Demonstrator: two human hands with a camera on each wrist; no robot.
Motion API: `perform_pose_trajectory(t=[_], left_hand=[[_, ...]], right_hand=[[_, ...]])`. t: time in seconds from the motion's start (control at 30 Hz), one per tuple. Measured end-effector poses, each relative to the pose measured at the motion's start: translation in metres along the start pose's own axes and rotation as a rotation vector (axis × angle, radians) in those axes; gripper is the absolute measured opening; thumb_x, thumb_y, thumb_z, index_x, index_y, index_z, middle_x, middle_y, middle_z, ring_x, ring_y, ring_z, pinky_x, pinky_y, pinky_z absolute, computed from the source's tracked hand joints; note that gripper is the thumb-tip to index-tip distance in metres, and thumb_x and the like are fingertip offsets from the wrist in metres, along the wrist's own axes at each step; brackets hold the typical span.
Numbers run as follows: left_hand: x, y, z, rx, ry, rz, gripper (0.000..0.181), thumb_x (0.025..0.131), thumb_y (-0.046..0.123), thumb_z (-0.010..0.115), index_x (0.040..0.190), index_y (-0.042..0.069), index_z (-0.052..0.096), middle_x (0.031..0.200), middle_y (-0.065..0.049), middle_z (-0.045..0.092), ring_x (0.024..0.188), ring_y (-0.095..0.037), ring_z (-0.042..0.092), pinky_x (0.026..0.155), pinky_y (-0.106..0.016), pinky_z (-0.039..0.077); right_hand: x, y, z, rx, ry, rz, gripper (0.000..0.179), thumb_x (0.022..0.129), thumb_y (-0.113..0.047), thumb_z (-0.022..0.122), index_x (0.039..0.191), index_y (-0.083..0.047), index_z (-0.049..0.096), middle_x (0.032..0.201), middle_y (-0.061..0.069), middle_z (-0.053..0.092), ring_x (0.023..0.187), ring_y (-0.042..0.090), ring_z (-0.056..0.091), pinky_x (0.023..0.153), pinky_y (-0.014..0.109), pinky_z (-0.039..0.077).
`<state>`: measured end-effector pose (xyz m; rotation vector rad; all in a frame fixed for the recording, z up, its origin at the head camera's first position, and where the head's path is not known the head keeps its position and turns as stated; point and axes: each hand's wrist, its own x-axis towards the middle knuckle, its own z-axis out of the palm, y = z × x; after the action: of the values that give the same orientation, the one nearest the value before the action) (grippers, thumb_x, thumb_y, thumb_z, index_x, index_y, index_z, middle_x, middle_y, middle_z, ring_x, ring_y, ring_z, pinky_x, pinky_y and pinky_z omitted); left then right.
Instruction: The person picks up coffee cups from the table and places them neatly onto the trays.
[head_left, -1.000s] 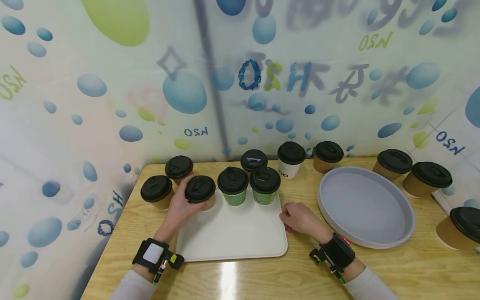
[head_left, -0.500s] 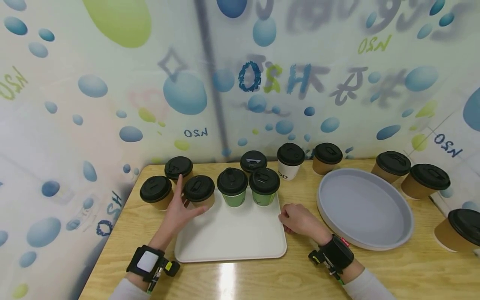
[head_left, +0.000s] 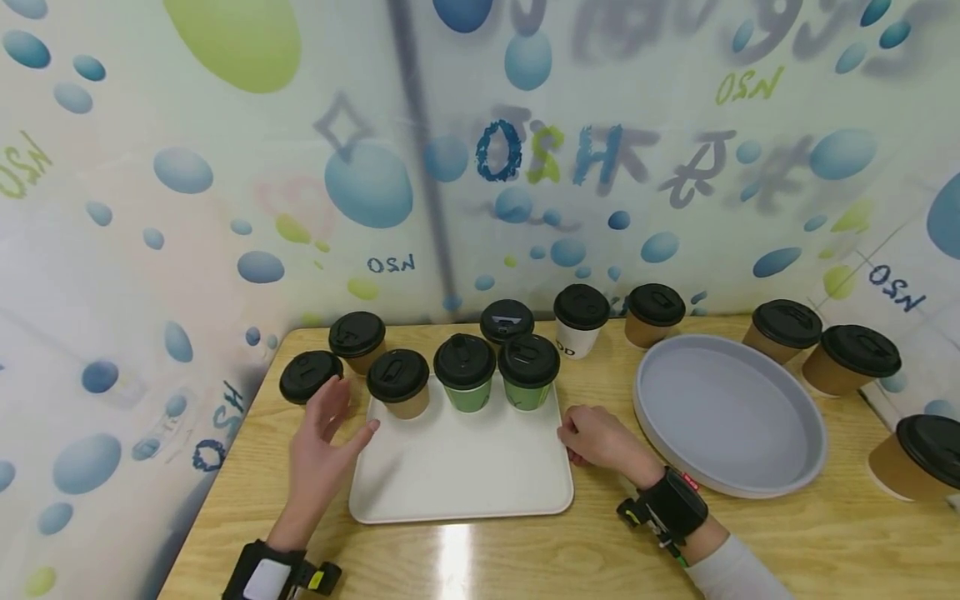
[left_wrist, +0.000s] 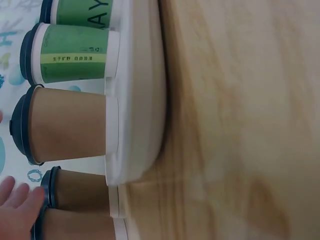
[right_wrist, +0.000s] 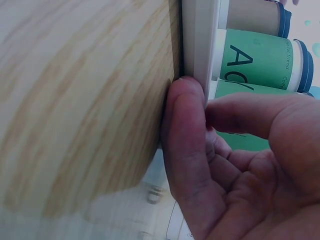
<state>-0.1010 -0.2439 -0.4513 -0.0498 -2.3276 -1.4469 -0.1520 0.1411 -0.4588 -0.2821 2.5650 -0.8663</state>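
My left hand (head_left: 318, 446) is off the tray's left side, thumb and fingers spread with nothing between them. Its fingertips overlap a black-lidded brown paper cup (head_left: 309, 377) in the head view. At the back of the white tray (head_left: 465, 475) stand a brown cup (head_left: 408, 406) and two green cups (head_left: 468, 398) in a row, all upright with black lids. The right hand (head_left: 603, 437) pinches the tray's right edge; in the right wrist view its thumb and a finger (right_wrist: 187, 130) close on the rim.
Behind the row are another brown cup (head_left: 357, 337), a black-lidded cup (head_left: 507, 321) and a white cup (head_left: 577, 340). A round grey tray (head_left: 731, 417) lies at right. Several brown cups (head_left: 851, 358) stand around it, against the patterned wall.
My left hand has let go of the brown cup at the tray's back left corner and moved left and back towards me. The right hand stays at the tray edge.
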Motion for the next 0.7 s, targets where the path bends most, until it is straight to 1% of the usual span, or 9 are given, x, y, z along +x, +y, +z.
perform_pose_trajectory(t=[0.07,0.17,0.33,0.43,0.47,0.5,0.6,0.67,0.7], left_hand=[[-0.002,0.000,-0.002,0.010,0.069,0.067,0.068,0.086,-0.005,0.081,0.147,0.001,0.050,0.144,-0.015,0.060,0.127,-0.010,0.059,0.102,-0.013,0.046],[-0.003,-0.001,-0.004,0.012,0.158,0.156,0.051,0.087,-0.011,0.077,0.135,-0.003,0.061,0.130,-0.017,0.067,0.113,0.000,0.062,0.097,-0.010,0.048],[0.000,-0.002,-0.009,0.005,0.283,0.255,0.035,0.085,-0.019,0.071,0.118,-0.011,0.064,0.117,-0.020,0.064,0.108,-0.004,0.060,0.095,-0.014,0.049],[0.004,0.005,-0.010,0.042,0.357,0.302,0.036,0.082,-0.023,0.070,0.117,-0.015,0.062,0.113,-0.025,0.059,0.105,-0.005,0.055,0.092,-0.014,0.047],[0.005,0.002,-0.012,0.057,0.375,0.316,0.038,0.082,-0.021,0.071,0.118,-0.015,0.062,0.112,-0.025,0.058,0.104,-0.005,0.054,0.090,-0.015,0.046],[0.007,0.000,-0.013,0.072,0.390,0.318,0.042,0.081,-0.020,0.073,0.121,-0.014,0.062,0.113,-0.025,0.057,0.103,-0.005,0.052,0.089,-0.015,0.044],[0.011,-0.010,-0.019,0.098,0.416,0.303,0.056,0.078,-0.011,0.079,0.131,-0.009,0.059,0.120,-0.014,0.055,0.108,-0.008,0.047,0.089,-0.018,0.040],[0.014,-0.025,-0.024,0.104,0.418,0.263,0.068,0.077,-0.005,0.083,0.138,-0.004,0.056,0.131,-0.008,0.051,0.117,-0.011,0.045,0.094,-0.020,0.038],[0.015,-0.027,-0.026,0.104,0.417,0.237,0.072,0.077,-0.003,0.084,0.142,-0.002,0.053,0.137,-0.006,0.048,0.122,-0.014,0.043,0.097,-0.020,0.037]], right_hand=[[0.000,0.001,0.000,0.000,0.007,-0.002,0.020,0.103,-0.010,0.061,0.083,-0.008,0.063,0.067,0.002,0.062,0.060,0.015,0.059,0.055,0.027,0.048],[0.000,0.002,0.001,-0.004,0.020,-0.013,0.021,0.102,-0.008,0.060,0.081,-0.008,0.062,0.065,0.001,0.061,0.059,0.015,0.058,0.055,0.027,0.047],[0.000,0.003,0.003,-0.004,0.027,-0.029,0.022,0.101,-0.007,0.059,0.079,-0.009,0.061,0.064,0.001,0.061,0.058,0.015,0.058,0.054,0.027,0.047],[0.000,0.003,0.002,-0.005,0.027,-0.034,0.022,0.101,-0.007,0.059,0.079,-0.009,0.061,0.064,0.000,0.061,0.058,0.014,0.058,0.054,0.027,0.047],[0.000,0.003,0.002,-0.004,0.027,-0.036,0.022,0.101,-0.007,0.059,0.079,-0.009,0.061,0.064,0.000,0.061,0.058,0.014,0.058,0.054,0.027,0.047],[0.000,0.003,0.002,-0.005,0.029,-0.039,0.022,0.101,-0.007,0.059,0.079,-0.009,0.061,0.064,0.000,0.061,0.058,0.014,0.058,0.054,0.027,0.047],[-0.001,0.002,0.001,-0.005,0.033,-0.045,0.023,0.102,-0.007,0.059,0.079,-0.009,0.061,0.064,0.000,0.061,0.057,0.014,0.058,0.054,0.027,0.047],[-0.001,0.002,0.001,-0.003,0.033,-0.045,0.023,0.102,-0.007,0.059,0.079,-0.009,0.061,0.064,0.000,0.061,0.057,0.014,0.058,0.054,0.027,0.047],[-0.001,0.002,0.001,-0.003,0.034,-0.044,0.023,0.101,-0.007,0.059,0.079,-0.009,0.061,0.064,0.000,0.061,0.057,0.014,0.058,0.054,0.027,0.047]])
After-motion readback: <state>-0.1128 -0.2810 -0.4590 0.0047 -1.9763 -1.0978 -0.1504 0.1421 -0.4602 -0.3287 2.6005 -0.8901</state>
